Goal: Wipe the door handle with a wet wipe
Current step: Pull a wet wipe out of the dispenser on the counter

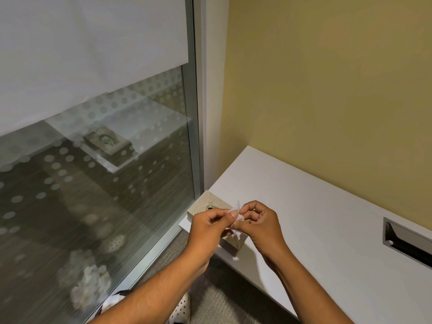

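A beige tissue box (205, 203) stands on the corner of the white desk (315, 218), next to the glass panel. Just above it my left hand (208, 226) and my right hand (260, 224) meet and both pinch a small white wipe (237, 219) between thumbs and fingertips. The wipe is thin and mostly hidden by my fingers. No door handle is in view.
A glass panel (98, 183) with a dotted film and a lowered white blind (88, 47) fills the left. A yellow wall (327, 78) rises behind the desk. A recessed cable slot (406, 242) is set in the desk at the right. Grey carpet (215, 300) lies below.
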The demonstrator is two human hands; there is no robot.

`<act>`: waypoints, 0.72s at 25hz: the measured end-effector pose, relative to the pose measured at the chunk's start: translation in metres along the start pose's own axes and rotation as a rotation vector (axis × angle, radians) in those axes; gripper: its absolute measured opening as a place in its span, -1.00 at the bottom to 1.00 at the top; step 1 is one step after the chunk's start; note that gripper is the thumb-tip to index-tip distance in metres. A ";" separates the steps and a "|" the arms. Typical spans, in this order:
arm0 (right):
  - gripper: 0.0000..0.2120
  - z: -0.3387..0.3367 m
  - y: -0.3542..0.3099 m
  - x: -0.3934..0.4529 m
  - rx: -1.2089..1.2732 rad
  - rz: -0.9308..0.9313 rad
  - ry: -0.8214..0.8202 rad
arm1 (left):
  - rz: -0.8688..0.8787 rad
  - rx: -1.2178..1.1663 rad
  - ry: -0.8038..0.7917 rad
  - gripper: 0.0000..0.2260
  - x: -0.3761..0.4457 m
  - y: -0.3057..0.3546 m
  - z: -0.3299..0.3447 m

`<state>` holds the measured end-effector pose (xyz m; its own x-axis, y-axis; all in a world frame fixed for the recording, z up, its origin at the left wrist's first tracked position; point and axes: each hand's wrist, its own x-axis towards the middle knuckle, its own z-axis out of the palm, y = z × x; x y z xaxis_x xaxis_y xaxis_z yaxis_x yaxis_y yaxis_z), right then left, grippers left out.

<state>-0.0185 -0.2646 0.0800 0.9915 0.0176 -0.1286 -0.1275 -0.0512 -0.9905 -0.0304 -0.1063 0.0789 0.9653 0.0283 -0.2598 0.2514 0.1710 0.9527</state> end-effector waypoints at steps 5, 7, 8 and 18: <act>-0.88 -0.008 0.003 -0.002 0.093 0.076 0.044 | -0.006 -0.052 0.128 -0.84 -0.005 0.008 -0.007; -0.92 -0.007 0.005 -0.004 0.110 0.098 0.110 | -0.008 -0.092 0.182 -0.79 -0.006 0.008 -0.010; -0.94 -0.007 0.005 -0.005 0.136 0.114 0.141 | -0.007 -0.110 0.210 -0.77 -0.006 0.009 -0.011; -0.88 -0.001 -0.002 -0.008 0.267 0.246 0.117 | 0.040 -0.088 0.305 -0.71 -0.010 0.005 -0.024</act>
<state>-0.0260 -0.2660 0.0833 0.9246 -0.0778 -0.3728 -0.3484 0.2225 -0.9106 -0.0402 -0.0824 0.0829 0.9050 0.3283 -0.2704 0.1938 0.2477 0.9493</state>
